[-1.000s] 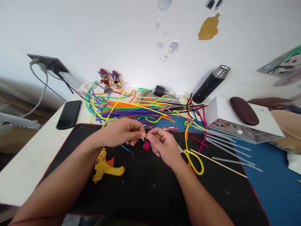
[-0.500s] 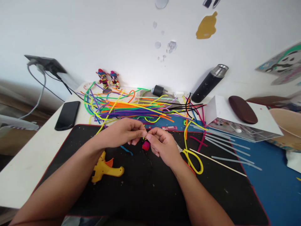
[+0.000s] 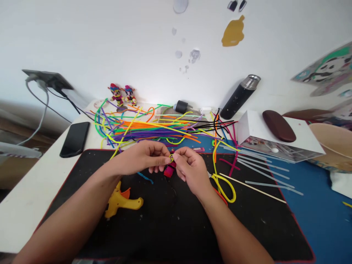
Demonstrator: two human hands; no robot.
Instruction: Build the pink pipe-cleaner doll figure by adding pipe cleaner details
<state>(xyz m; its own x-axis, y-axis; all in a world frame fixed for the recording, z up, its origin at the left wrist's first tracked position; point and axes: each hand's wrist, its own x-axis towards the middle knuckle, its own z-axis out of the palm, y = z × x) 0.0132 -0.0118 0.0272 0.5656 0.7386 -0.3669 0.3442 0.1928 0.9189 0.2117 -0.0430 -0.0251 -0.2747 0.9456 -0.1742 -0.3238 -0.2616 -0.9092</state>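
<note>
Above the black mat (image 3: 132, 234), my left hand (image 3: 151, 156) and my right hand (image 3: 191, 168) meet fingertip to fingertip. Both pinch a small yellow pipe cleaner piece (image 3: 172, 157), which looks bent into a little loop. Just below the fingertips is a red and magenta piece (image 3: 169, 170), partly covered by my hands; whether it is joined to the yellow piece I cannot tell. Right of my right hand lie scissors with yellow handles (image 3: 227, 189). A yellow glue gun (image 3: 123, 201) rests under my left forearm, near a short blue pipe cleaner (image 3: 145, 177).
Many coloured pipe cleaners (image 3: 154, 128) spread along the back. Two small figures (image 3: 117, 95), a black flask (image 3: 239, 97) and a white box (image 3: 297, 139) stand behind. Clear glue sticks (image 3: 266, 172) and a wooden stick (image 3: 253, 187) lie right, a phone (image 3: 74, 139) left.
The view has shifted slightly. My fingertips have parted a little, and more of the yellow loop shows between them.
</note>
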